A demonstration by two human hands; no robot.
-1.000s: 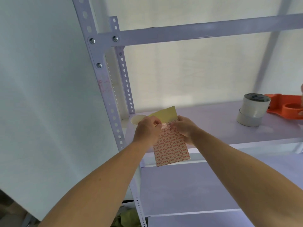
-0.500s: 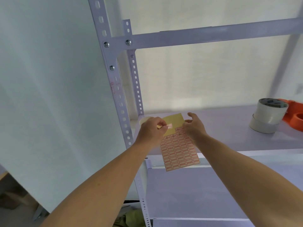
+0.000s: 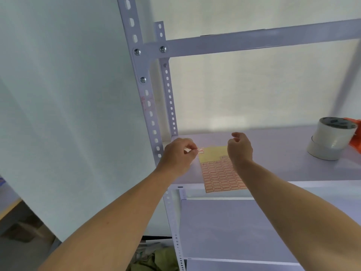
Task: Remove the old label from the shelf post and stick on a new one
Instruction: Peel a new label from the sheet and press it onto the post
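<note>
Head view: I watch two bare forearms reach up to a white slotted-steel rack; the left hand (image 3: pixel 178 158) pinches a small red-bordered new label (image 3: pixel 200 151) between thumb and fingertip, the sticker poking out to the right of the knuckles; the right hand (image 3: pixel 239 148) hovers loosely curled with nothing in it, fingers bent and apart, just above the far right corner of the label sheet (image 3: pixel 219 171).

The sheet lies flat on the shelf board (image 3: pixel 283 153) between and below the two hands; its upper part is bare yellow backing, its lower rows still carry red-framed stickers, and its near edge overhangs the board's front lip.

Just left of the left hand rises the shelf post (image 3: pixel 145 98), a perforated angle upright with three bolts at the joint with the upper crossbar (image 3: pixel 254 43); a faint reddish smear (image 3: pixel 143 102) marks the post above the left hand, and I cannot tell whether it is residue or print.

Well to the right of the right hand, two stacked tape rolls (image 3: pixel 330 140) stand on the same board; an orange object (image 3: pixel 356 137) shows behind them, cut by the frame edge.
</note>
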